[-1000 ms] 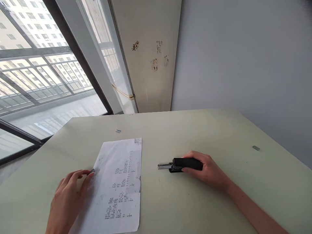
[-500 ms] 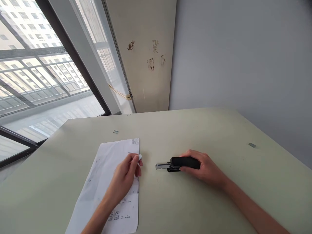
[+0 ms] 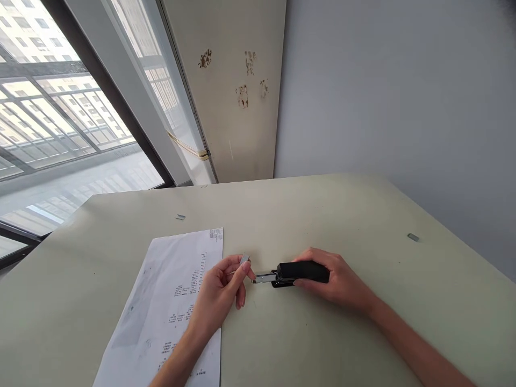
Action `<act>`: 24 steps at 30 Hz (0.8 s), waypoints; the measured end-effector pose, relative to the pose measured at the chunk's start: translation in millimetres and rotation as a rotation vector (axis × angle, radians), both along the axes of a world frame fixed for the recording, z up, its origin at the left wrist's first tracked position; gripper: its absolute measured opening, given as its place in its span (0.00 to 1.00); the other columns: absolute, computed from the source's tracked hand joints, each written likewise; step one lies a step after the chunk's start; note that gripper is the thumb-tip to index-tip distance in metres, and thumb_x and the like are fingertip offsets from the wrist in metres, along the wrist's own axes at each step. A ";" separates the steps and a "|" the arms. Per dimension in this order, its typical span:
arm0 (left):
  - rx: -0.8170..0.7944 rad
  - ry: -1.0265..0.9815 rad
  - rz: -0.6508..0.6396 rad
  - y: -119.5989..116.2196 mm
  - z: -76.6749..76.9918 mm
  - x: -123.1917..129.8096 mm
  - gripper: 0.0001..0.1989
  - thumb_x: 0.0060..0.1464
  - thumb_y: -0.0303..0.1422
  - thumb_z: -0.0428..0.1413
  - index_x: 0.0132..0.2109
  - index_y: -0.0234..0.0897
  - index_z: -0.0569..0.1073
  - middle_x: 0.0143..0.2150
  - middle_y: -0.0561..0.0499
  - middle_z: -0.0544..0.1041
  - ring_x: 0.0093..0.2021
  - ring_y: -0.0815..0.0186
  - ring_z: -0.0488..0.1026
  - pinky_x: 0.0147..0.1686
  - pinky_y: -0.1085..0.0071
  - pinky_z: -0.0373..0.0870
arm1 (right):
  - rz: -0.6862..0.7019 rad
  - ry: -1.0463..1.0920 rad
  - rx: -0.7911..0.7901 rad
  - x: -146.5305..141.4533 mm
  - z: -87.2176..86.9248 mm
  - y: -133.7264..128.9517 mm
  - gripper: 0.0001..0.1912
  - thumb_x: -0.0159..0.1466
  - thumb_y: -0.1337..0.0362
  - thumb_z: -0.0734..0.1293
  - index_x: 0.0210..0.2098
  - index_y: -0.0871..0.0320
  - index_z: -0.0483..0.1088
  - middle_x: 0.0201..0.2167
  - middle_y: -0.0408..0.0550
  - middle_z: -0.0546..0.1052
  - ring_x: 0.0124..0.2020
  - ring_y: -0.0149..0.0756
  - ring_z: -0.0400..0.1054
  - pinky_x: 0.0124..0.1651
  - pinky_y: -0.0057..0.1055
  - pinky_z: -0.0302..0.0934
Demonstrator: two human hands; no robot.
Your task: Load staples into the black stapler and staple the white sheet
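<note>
My right hand (image 3: 328,277) is wrapped round a black stapler (image 3: 304,271) that lies on its side or flat on the table; which, I cannot tell. From its left end sticks out the metal staple tray (image 3: 264,278). Between thumb and fingers, my left hand (image 3: 226,285) pinches a small grey strip of staples (image 3: 244,258). Its fingertips are right by the tray's tip, and whether they touch it is unclear. Under the left forearm lies a printed sheet of paper (image 3: 137,301), partly covered by the hand and arm.
Small staple pieces (image 3: 180,217) lie on the pale green table (image 3: 322,215) toward the back left. Another short staple strip (image 3: 413,237) is near the right edge. A grey wall (image 3: 382,97) stands behind, with a window (image 3: 72,118) at the left.
My left hand has moved right with the staple strip, from the paper's edge to the stapler's tray. My right hand keeps its hold on the stapler. The view has shifted slightly.
</note>
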State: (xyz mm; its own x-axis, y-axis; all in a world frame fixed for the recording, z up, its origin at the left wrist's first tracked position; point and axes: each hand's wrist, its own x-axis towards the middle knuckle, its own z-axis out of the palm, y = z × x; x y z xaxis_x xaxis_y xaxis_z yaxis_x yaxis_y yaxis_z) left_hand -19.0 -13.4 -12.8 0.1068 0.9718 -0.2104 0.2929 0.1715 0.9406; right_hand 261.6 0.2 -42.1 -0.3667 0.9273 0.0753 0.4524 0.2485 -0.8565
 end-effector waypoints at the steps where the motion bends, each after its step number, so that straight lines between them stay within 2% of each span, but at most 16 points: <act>1: 0.029 0.036 0.008 -1.4 -4.0 0.0 0.20 0.68 0.52 0.54 0.42 0.39 0.74 0.24 0.56 0.72 0.21 0.70 0.66 0.26 0.71 0.67 | 0.000 -0.002 -0.005 -0.2 0.4 -0.2 0.10 0.67 0.54 0.74 0.43 0.51 0.78 0.40 0.45 0.83 0.37 0.39 0.75 0.39 0.32 0.67; 5: 0.249 0.260 -0.033 -8.2 -14.0 -1.0 0.18 0.74 0.47 0.46 0.43 0.41 0.71 0.27 0.56 0.73 0.23 0.69 0.69 0.26 0.72 0.64 | 0.002 0.001 -0.012 0.0 0.4 -0.4 0.10 0.67 0.54 0.74 0.43 0.50 0.78 0.40 0.46 0.83 0.37 0.40 0.75 0.40 0.33 0.67; 8: 0.461 0.445 -0.098 -11.9 -15.1 -2.9 0.14 0.76 0.40 0.43 0.52 0.42 0.71 0.35 0.54 0.77 0.25 0.71 0.72 0.29 0.72 0.67 | 0.008 0.005 -0.016 1.1 -1.2 -0.2 0.10 0.67 0.54 0.74 0.44 0.50 0.78 0.40 0.46 0.83 0.37 0.40 0.75 0.40 0.33 0.67; 13: 0.779 0.653 -0.162 -10.3 -14.8 -7.1 0.14 0.76 0.34 0.46 0.60 0.44 0.72 0.47 0.49 0.82 0.27 0.72 0.75 0.26 0.75 0.66 | 0.019 0.010 -0.025 2.6 -3.5 0.3 0.11 0.67 0.53 0.74 0.45 0.50 0.78 0.42 0.47 0.83 0.39 0.42 0.76 0.41 0.34 0.68; 18: 0.900 0.709 -0.237 -5.1 -15.1 -10.4 0.15 0.75 0.31 0.47 0.64 0.43 0.70 0.48 0.50 0.83 0.30 0.71 0.78 0.27 0.74 0.68 | 0.032 0.016 -0.014 3.0 -3.8 1.2 0.10 0.67 0.54 0.74 0.46 0.50 0.78 0.42 0.47 0.83 0.39 0.41 0.76 0.41 0.33 0.67; 24: 0.906 0.695 -0.298 -4.1 -13.7 -9.6 0.12 0.75 0.31 0.49 0.58 0.41 0.74 0.45 0.50 0.83 0.36 0.67 0.82 0.29 0.73 0.71 | 0.035 0.013 -0.013 2.2 -0.7 0.9 0.10 0.68 0.53 0.73 0.46 0.49 0.78 0.42 0.46 0.83 0.38 0.40 0.75 0.41 0.33 0.67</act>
